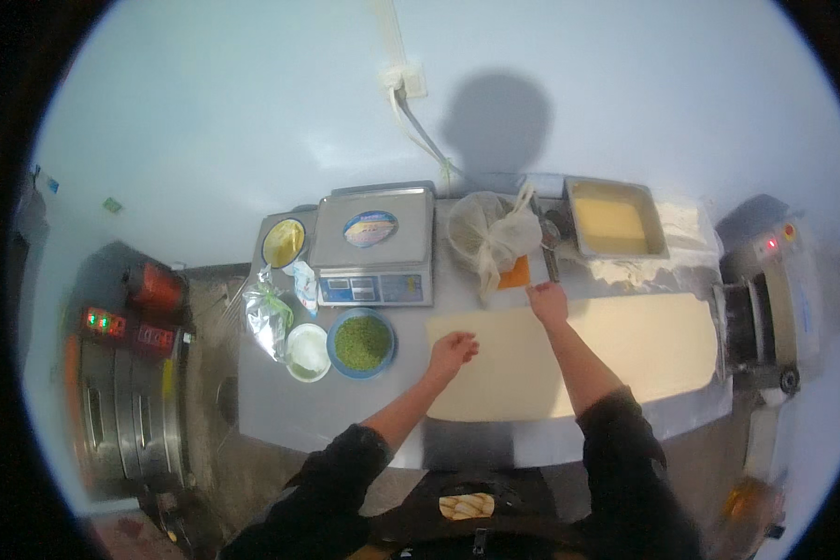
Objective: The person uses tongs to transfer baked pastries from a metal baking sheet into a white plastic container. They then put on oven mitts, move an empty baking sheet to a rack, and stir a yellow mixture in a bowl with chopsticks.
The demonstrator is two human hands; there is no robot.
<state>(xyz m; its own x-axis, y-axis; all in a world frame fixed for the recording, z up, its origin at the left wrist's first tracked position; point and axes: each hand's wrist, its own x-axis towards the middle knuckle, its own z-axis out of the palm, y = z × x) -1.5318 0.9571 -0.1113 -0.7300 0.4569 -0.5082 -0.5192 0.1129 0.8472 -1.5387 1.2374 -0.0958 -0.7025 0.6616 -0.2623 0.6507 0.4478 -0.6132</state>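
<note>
**Two hands on a sheet of dough**

A long, pale sheet of dough (625, 350) lies flat on the table (280, 411), smooth and matte, roughly rectangular with straight edges. Its right end reaches the metal roller machine (765, 317), whose casing carries a small red light.

The left hand (453, 353) rests on the sheet's left end, fingers loosely curled downward, holding nothing. The right hand (548, 303) lies at the sheet's far edge, palm down and fingers together, also holding nothing. Both forearms are bare below dark sleeves.

The table is grey and smooth, dusted with flour near the far right corner. It stands against a plain pale-blue wall with a white socket (406, 82) and a cable running down from it. A shadow of the person's head falls on the wall. To the left stands a steel appliance (126, 401) with red and green lights, over a rough concrete floor.

A blue bowl (362, 343) left of the dough holds something green and granular. Beside it a small white bowl (308, 352) holds a pale substance, next to a crinkled foil bag (266, 317). Behind these sits a metal scale (375, 247) with a flat pan, and a round tin (284, 243) of yellow contents. A knotted clear bag (490, 238) lies behind the right hand, touching an orange scraper (515, 273). A rectangular steel tray (616, 219) holds a smooth yellowish mass.
</note>
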